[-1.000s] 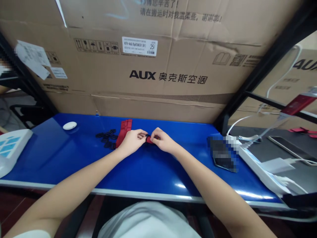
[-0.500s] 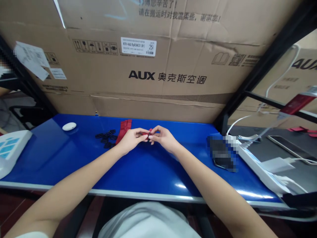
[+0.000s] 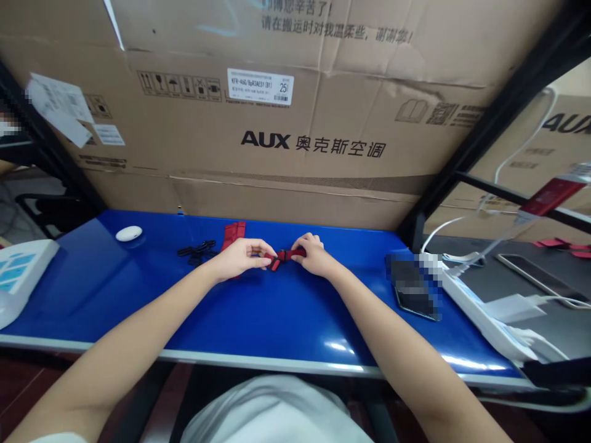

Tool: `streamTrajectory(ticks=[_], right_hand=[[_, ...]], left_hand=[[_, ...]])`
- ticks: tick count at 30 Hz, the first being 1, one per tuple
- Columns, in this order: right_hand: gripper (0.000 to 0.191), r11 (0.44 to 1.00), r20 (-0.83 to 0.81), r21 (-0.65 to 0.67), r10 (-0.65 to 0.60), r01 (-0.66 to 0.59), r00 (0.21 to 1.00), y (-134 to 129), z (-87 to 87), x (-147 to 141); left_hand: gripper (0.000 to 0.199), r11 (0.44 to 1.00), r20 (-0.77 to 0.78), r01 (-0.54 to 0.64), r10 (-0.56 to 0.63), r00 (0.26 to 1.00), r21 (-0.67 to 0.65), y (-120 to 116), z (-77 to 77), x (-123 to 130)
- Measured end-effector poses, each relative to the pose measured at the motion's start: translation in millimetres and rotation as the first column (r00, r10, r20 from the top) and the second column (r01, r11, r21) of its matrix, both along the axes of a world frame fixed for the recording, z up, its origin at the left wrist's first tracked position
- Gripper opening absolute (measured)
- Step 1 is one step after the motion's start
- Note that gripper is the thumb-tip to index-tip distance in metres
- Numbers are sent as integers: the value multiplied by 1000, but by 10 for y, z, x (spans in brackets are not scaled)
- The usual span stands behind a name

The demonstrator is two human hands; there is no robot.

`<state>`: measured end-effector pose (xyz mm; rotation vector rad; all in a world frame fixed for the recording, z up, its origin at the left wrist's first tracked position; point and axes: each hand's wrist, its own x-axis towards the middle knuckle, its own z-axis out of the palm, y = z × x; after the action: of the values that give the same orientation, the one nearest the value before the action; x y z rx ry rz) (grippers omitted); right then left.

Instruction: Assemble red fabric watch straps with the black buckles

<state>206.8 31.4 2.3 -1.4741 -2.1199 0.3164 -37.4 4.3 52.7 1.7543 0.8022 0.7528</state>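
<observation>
A short red strap (image 3: 298, 253) with a black buckle (image 3: 283, 255) on it is stretched between my two hands, just above the blue table. My left hand (image 3: 244, 257) pinches its left end, where a short red tail hangs down. The fingers of my right hand (image 3: 313, 253) are closed on its right end. Behind my left hand lie more red straps (image 3: 235, 232), partly hidden by it. A loose pile of black buckles (image 3: 196, 251) sits to the left of them.
A white oval object (image 3: 128, 234) and a white device (image 3: 23, 277) are on the left. To the right lie a phone (image 3: 418, 295), a white power strip (image 3: 489, 317) with cables and another phone (image 3: 545, 280). A large cardboard box (image 3: 295, 166) stands behind the blue table (image 3: 221, 326).
My hands have moved apart, the right one to the right. The red strap, mostly hidden between my fingers before, now shows stretched out with its buckle.
</observation>
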Motion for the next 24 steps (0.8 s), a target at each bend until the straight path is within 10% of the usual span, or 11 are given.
streamTrajectory(ticks=[8, 15, 24], right_hand=[[12, 984, -451, -177, -82, 1, 889, -44, 146, 47], [40, 802, -837, -228, 128, -552, 532, -281, 375, -160], [26, 943, -429, -27, 288, -331, 856, -317, 368, -231]], left_hand=[[12, 883, -90, -315, 366, 926, 349, 224, -166, -153], [31, 984, 201, -160, 172, 964, -75, 67, -132, 86], [40, 980, 290, -121, 164, 943, -159, -15, -136, 171]])
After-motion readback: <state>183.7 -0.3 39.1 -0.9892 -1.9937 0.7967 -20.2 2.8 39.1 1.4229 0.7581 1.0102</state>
